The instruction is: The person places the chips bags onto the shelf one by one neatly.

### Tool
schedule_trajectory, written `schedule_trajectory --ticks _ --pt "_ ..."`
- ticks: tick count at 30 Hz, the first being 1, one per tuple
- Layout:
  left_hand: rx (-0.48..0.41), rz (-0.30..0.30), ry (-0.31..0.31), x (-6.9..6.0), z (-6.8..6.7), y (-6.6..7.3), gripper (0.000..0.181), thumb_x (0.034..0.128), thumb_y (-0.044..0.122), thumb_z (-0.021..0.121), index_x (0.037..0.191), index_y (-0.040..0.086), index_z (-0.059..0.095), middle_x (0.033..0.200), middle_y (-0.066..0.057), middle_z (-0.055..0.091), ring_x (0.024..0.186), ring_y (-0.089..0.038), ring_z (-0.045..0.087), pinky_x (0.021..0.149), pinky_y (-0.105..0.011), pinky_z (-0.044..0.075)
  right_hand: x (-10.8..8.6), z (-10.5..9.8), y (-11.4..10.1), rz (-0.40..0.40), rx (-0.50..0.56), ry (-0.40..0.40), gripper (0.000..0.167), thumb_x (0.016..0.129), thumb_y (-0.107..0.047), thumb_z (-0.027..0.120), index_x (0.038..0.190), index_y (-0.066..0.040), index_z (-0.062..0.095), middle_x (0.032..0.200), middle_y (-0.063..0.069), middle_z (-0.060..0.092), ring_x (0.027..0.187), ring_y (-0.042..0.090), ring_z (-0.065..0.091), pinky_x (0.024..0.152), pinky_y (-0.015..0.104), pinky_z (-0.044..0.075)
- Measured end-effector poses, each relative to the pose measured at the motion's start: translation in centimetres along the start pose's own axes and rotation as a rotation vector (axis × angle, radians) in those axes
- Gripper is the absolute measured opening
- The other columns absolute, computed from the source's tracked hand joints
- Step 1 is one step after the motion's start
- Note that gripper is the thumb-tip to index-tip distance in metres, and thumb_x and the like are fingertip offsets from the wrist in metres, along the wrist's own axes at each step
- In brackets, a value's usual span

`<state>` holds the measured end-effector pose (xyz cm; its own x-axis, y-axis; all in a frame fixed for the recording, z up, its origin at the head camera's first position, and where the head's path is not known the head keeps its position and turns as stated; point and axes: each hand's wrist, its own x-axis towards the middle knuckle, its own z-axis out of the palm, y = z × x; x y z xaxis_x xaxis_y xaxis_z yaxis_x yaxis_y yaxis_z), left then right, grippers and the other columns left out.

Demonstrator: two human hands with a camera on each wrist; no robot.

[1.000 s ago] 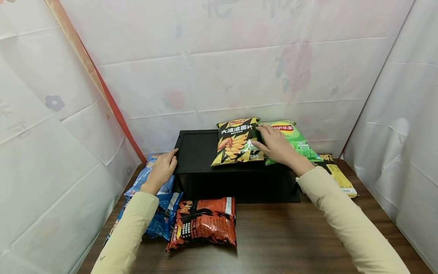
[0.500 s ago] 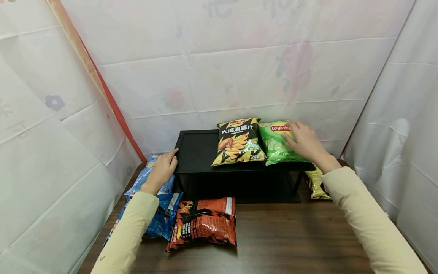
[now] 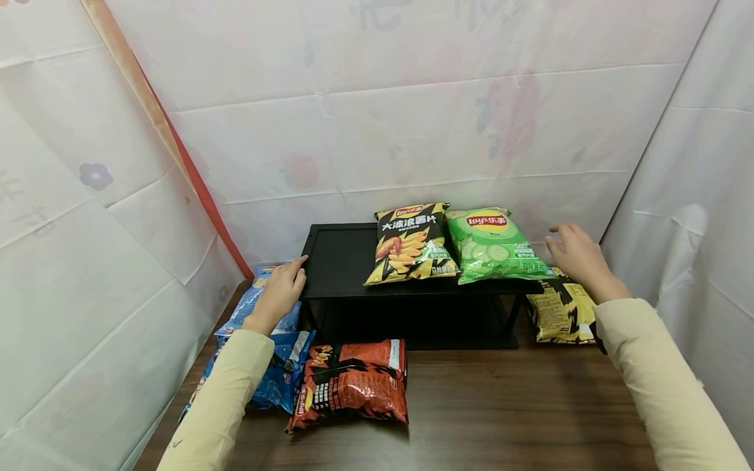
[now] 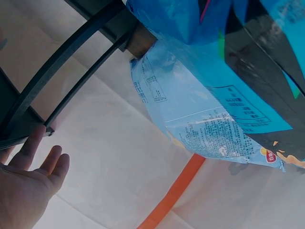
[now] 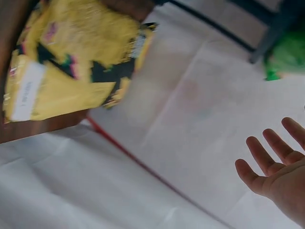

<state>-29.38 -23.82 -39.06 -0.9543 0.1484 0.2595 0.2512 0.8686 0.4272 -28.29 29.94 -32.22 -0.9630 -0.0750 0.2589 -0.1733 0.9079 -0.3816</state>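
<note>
My left hand [image 3: 275, 297] touches the left edge of the black two-tier rack [image 3: 338, 258]; in the left wrist view its fingers [image 4: 29, 149] meet the rack's corner. The right hand [image 3: 580, 258] hovers empty to the right of the rack, fingers apart in the right wrist view. On the rack's top lie a black-and-yellow chip bag [image 3: 409, 245] and, just right of it, a green chip bag [image 3: 495, 252]. Below the right hand, a yellow-and-black bag [image 3: 556, 311] lies on the table, also seen in the right wrist view.
Blue chip bags [image 3: 281, 376] lie on the table [image 3: 471, 412] left of the rack, partly behind the left forearm. Red bags [image 3: 353, 386] lie at the front left. White cloth [image 3: 412, 118] hangs behind and at both sides.
The right hand has moved right, from the black-and-yellow bag across the green one and off past the rack, uncovering both. The left hand has stayed on the rack's edge.
</note>
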Motion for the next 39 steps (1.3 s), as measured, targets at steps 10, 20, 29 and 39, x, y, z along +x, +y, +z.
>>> schedule_trajectory --ticks 10,20,29,39 --pt "0.001 -0.005 0.0 -0.1 -0.1 0.0 0.048 0.1 0.03 0.026 0.144 0.011 0.031 0.14 -0.02 0.04 0.129 -0.039 0.034 0.107 -0.055 0.025 -1.6 2.7 3.7 0.062 -0.02 -0.109 0.058 0.099 -0.038 0.025 0.131 0.009 0.036 0.128 0.037 0.032 0.112 0.056 0.033 0.084 0.071 0.028" --pt "-0.008 -0.008 0.001 -0.3 0.0 0.3 0.048 0.0998 0.03 0.027 0.143 0.011 0.032 0.14 -0.02 0.04 0.129 -0.038 0.035 0.107 -0.054 0.025 -3.0 6.9 6.5 0.143 -0.06 -0.197 0.065 0.096 -0.039 0.038 0.136 0.012 0.027 0.131 0.042 0.022 0.111 0.061 0.027 0.081 0.07 0.031" --pt "-0.013 -0.013 0.003 -0.3 0.0 0.3 0.047 0.0997 0.03 0.027 0.143 0.012 0.032 0.14 -0.019 0.04 0.129 -0.038 0.034 0.107 -0.055 0.024 -3.6 9.6 7.2 0.183 -0.053 -0.166 0.057 0.095 -0.03 0.044 0.131 0.012 0.032 0.133 0.042 0.018 0.115 0.064 0.019 0.082 0.073 0.027" --pt "-0.012 -0.009 0.005 -0.2 -0.1 0.3 0.047 0.0997 0.03 0.026 0.143 0.012 0.032 0.14 -0.019 0.041 0.129 -0.038 0.034 0.108 -0.054 0.024 -4.5 12.0 7.5 0.273 -0.021 -0.115 0.059 0.093 -0.027 0.047 0.136 0.008 0.026 0.135 0.044 0.011 0.119 0.064 0.012 0.083 0.072 0.022"
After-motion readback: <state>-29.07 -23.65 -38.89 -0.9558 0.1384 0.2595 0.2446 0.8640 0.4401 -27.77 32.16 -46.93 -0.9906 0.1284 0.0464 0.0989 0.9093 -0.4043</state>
